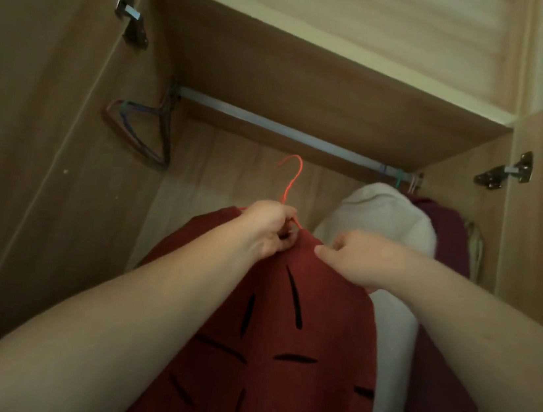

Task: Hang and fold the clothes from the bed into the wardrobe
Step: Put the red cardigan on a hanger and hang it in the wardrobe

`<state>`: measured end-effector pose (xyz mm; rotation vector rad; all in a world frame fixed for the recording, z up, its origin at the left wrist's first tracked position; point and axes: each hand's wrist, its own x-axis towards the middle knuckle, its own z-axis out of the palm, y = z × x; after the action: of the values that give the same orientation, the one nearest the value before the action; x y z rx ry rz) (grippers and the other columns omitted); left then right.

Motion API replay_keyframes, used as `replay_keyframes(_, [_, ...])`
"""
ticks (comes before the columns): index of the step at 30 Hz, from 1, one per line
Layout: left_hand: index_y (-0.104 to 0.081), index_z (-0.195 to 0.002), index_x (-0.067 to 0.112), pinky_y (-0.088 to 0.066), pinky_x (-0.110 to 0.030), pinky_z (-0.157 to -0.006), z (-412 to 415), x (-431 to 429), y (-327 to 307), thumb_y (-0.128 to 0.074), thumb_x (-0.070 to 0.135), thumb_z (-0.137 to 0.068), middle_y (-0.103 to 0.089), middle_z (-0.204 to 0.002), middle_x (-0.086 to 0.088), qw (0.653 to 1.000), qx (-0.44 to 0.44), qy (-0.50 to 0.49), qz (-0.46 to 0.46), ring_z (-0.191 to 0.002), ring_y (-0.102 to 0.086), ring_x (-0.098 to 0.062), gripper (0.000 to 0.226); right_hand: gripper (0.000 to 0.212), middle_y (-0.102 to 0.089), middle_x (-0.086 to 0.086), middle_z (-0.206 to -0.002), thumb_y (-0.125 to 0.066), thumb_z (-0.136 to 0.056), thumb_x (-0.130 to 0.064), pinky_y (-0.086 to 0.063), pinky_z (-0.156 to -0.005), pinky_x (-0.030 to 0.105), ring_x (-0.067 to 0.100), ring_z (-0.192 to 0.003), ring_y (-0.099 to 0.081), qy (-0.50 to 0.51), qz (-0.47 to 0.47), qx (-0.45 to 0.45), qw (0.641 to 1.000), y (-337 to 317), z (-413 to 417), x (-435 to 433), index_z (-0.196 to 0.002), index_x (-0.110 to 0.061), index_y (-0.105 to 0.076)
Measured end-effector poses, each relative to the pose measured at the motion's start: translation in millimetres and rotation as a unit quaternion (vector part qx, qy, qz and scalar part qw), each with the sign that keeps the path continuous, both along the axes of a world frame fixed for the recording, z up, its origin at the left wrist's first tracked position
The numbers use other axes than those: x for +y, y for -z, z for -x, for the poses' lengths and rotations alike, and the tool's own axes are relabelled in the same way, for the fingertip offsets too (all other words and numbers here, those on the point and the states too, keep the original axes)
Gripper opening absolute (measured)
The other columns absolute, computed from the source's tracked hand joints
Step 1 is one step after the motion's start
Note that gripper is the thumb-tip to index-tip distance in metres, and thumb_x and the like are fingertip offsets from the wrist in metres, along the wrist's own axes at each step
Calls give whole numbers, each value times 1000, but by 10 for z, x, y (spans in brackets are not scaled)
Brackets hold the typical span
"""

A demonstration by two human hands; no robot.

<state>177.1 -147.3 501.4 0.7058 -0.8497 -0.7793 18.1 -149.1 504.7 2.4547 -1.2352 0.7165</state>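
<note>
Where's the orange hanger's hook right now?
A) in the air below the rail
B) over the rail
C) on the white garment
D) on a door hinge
A: the hanger has its hook free in the air below the rail; the left hand grips its neck, the right hand pinches the red top.

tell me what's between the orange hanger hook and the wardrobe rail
Nothing hangs there: in the head view the orange hanger's hook sits below the rail, with only bare back panel behind the gap.

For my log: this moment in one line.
left hand grips orange hanger | right hand pinches red garment | hanger below rail, not hung
</note>
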Motion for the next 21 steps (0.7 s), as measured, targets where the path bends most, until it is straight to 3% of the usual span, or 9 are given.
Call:
replay_keyframes(2, [-51, -81, 11, -44, -29, -64, -99, -110, 13, -35, -11, -94, -44, -69, -6, 1000, -31, 0, -1, -57, -40, -12, 30, 56, -69, 16, -110, -36, -99, -59, -51, -84, 35, 32, -103, -66, 30, 87, 9, 996, 130, -186, -253, -106, -12, -66])
replay_keyframes(6, [-54, -83, 7, -50, -32, -71, -309, -316, 72, -33, -19, -88, -49, -78, -8, 997, -68, 21, 4, -63, -47, -13, 34, 43, -68, 13, -106, -31, -101, -55, -49, -79, 39, 33, -101, -64, 10, 132, -43, 990, 427, -410, -752, -100, -20, -56])
replay_keyframes(9, [-56, -82, 6, -56, -31, -71, -501, -473, 129, -40, -17, -89, -53, -84, -9, 995, -90, 50, 12, -71, -53, -14, 28, 34, -70, 11, -95, -30, -102, -51, -45, -67, 39, 35, -90, -67, 16, 197, -101, 975, 584, -474, -1016, -98, -23, -50])
replay_keyframes(11, [-61, -85, 4, -60, -27, -68, -611, -583, 139, -47, -11, -91, -60, -91, -11, 987, -151, 51, 8, -78, -59, -15, 21, 32, -69, 9, -85, -30, -101, -51, -39, -58, 37, 35, -79, -68, 42, 273, -108, 955, 584, -471, -1158, -97, -24, -46])
replay_keyframes(14, [-64, -112, -3, -61, -34, -82, -709, -806, 163, -50, -3, -95, -63, -105, -14, 961, -276, -19, 22, -87, -63, -18, 22, 30, -67, 7, -73, -29, -100, -51, -33, -51, 34, 33, -68, -67, 49, 332, -90, 938, 479, -436, -1350, -96, -24, -42])
replay_keyframes(16, [-61, -129, 5, -53, -33, -97, -768, -971, 235, -49, 2, -94, -64, -109, -6, 902, -395, -157, 71, -87, -65, -19, 37, 29, -65, 6, -68, -28, -99, -52, -31, -49, 33, 33, -64, -66, 55, 356, -86, 929, 360, -387, -1483, -94, -25, -39])
replay_keyframes(18, [-57, -138, 13, -40, -16, -104, -807, -1084, 374, -46, 7, -87, -63, -121, 0, 778, -528, -293, 176, -106, -61, -15, 53, 30, -62, 3, -65, -25, -98, -53, -30, -48, 32, 31, -60, -65, 65, 380, -85, 919, 210, -318, -1609, -92, -26, -37])
replay_keyframes(20, [-50, -145, 23, -30, -24, -114, -843, -1215, 494, -42, 16, -83, -50, -145, 0, 650, -623, -374, 224, -131, -44, -16, 62, 29, -57, 0, -62, -23, -97, -54, -31, -47, 32, 31, -60, -64, 61, 393, -91, 913, 38, -239, -1711, -90, -28, -34])
replay_keyframes(21, [-46, -147, 28, -28, -31, -116, -851, -1295, 523, -39, 22, -85, -41, -154, 0, 609, -642, -408, 227, -137, -37, -18, 63, 27, -54, -2, -61, -23, -97, -53, -33, -48, 32, 31, -60, -64, 53, 393, -94, 913, -43, -193, -1770, -88, -30, -31])
